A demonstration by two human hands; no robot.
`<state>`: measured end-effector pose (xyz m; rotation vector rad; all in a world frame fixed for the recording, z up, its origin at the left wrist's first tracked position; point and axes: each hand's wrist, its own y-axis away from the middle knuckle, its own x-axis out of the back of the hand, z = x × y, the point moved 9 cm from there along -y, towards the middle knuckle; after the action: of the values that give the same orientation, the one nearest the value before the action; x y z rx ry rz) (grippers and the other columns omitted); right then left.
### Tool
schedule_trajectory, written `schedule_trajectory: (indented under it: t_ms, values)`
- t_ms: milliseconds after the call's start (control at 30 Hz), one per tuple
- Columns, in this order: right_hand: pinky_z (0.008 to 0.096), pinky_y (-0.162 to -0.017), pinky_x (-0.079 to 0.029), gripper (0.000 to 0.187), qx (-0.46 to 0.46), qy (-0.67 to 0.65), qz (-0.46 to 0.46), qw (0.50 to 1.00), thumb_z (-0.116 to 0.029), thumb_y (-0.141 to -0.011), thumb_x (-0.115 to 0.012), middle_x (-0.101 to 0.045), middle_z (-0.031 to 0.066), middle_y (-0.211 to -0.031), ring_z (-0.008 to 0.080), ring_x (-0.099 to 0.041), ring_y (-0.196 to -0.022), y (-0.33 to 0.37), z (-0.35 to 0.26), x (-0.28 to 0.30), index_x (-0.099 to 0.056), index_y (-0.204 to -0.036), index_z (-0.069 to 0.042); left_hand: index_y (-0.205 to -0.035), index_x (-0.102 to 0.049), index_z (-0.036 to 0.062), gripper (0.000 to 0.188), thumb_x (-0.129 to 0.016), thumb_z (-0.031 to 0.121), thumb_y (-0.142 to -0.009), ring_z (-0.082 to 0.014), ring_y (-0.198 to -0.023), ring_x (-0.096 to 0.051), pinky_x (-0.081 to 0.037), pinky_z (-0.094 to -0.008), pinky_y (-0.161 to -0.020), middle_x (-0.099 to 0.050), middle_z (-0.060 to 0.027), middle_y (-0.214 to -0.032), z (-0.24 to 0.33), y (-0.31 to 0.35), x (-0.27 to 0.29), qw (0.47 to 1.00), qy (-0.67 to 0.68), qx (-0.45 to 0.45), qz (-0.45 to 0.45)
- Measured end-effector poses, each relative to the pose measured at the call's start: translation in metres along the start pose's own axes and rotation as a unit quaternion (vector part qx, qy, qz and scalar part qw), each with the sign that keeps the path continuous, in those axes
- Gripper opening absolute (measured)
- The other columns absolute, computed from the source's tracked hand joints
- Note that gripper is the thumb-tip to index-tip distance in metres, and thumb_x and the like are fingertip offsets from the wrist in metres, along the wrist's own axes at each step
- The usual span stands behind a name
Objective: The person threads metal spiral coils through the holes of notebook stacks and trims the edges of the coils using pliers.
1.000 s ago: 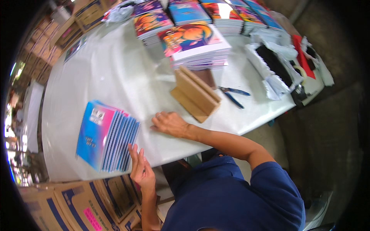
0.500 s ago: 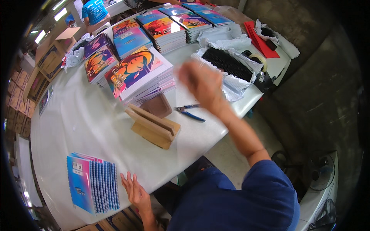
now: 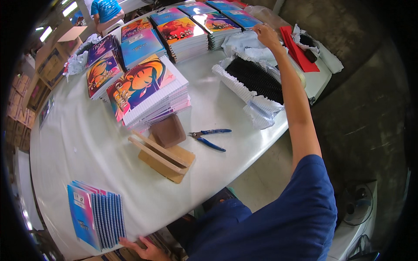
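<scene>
So the left hand (image 3: pixel 146 251) is the close one here: it's low at the near edge of the white-topped table (image 3: pixel 56 143), and the bundle of blue-and-pink spiral-bound notebooks (image 3: pixel 85 217) lies just up and left of its fingertips. The coil spines face that hand's side, side by side, with their long axis running roughly away from the person. Fingers are loosely spread, index pointing at the bundle's near right corner, nothing visible in the grip. Touching or just short of it? Honestly can't tell.

The right hand (image 3: pixel 263 32) is way out on a straight arm, well apart from that bundle. Its fingers look curled in, right by the near corner of the far-right stack of blue-covered notebooks (image 3: pixel 239 19). Can't tell whether they're pinching anything or just resting there.

Below that hand sits a pile of black plastic binding coils (image 3: pixel 254 76) in crumpled white paper (image 3: pixel 261 114), with the blue-handled metal pliers (image 3: pixel 211 144) lying free nearer the middle.
</scene>
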<state>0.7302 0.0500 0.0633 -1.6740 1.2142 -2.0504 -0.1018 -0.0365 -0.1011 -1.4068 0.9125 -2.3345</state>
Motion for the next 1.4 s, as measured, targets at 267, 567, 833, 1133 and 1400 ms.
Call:
schedule_trajectory:
  t_ms: [267, 567, 833, 1133, 1400]
  values:
    - [0.0440, -0.086, -0.050, 0.062, 0.118, -0.144, -0.374, 0.908, -0.040, -0.081, -0.073, -0.060, 0.0219, -0.114, 0.0398, -0.061, -0.100, 0.239, -0.277, 0.050, -0.055, -0.125, 0.000, -0.145, -0.023, -0.0124, 0.093, -0.080, 0.024, -0.080, -0.0336, -0.136, -0.039, -0.030, -0.0406, -0.113, -0.035, -0.0274, -0.148, -0.097, 0.005, -0.008, 0.943, 0.106, 0.312, 0.052]
    - [0.0521, -0.092, -0.045, 0.042, 0.108, -0.026, -0.300, 0.948, -0.018, -0.088, -0.064, -0.050, 0.0279, -0.124, 0.0420, -0.051, -0.114, 0.281, -0.332, 0.078, -0.049, -0.120, 0.005, -0.143, -0.035, -0.0037, 0.098, -0.085, 0.038, -0.069, -0.0449, -0.130, -0.041, -0.026, -0.0536, -0.113, -0.041, -0.0293, -0.143, -0.118, -0.008, -0.004, 0.945, -0.025, 0.325, 0.022]
    - [0.0527, -0.091, -0.044, 0.056, 0.191, -0.002, -0.265, 0.945, -0.005, -0.091, -0.054, -0.047, 0.0292, -0.130, 0.0455, -0.048, -0.119, 0.341, -0.339, 0.114, -0.038, -0.145, -0.007, -0.142, -0.037, -0.0025, 0.096, -0.084, 0.038, -0.069, -0.0391, -0.138, -0.035, -0.013, -0.0573, -0.116, -0.042, -0.0252, -0.145, -0.198, -0.022, -0.020, 0.954, -0.041, 0.290, -0.060]
    - [0.0439, -0.079, -0.048, 0.043, 0.231, -0.236, -0.116, 0.937, -0.019, -0.089, -0.066, -0.059, 0.0174, -0.102, 0.0362, -0.060, -0.091, 0.173, -0.417, 0.200, -0.057, -0.129, -0.008, -0.144, -0.045, 0.0126, 0.078, -0.080, 0.027, -0.076, -0.0434, -0.142, -0.025, -0.013, -0.0583, -0.115, -0.046, -0.0190, -0.145, -0.173, -0.082, 0.045, 0.966, 0.004, 0.230, 0.120]
    - [0.0427, -0.105, -0.036, 0.045, 0.704, -0.148, 0.073, 0.691, -0.022, -0.078, -0.073, -0.056, 0.0018, -0.105, 0.0153, -0.049, -0.115, 0.185, -0.653, 0.213, -0.060, -0.122, -0.020, -0.122, -0.067, 0.0332, 0.043, -0.061, 0.053, -0.085, -0.0353, -0.140, -0.032, -0.018, -0.0591, -0.114, -0.055, -0.0003, -0.139, -0.055, -0.192, 0.017, 0.990, -0.114, -0.061, -0.057]
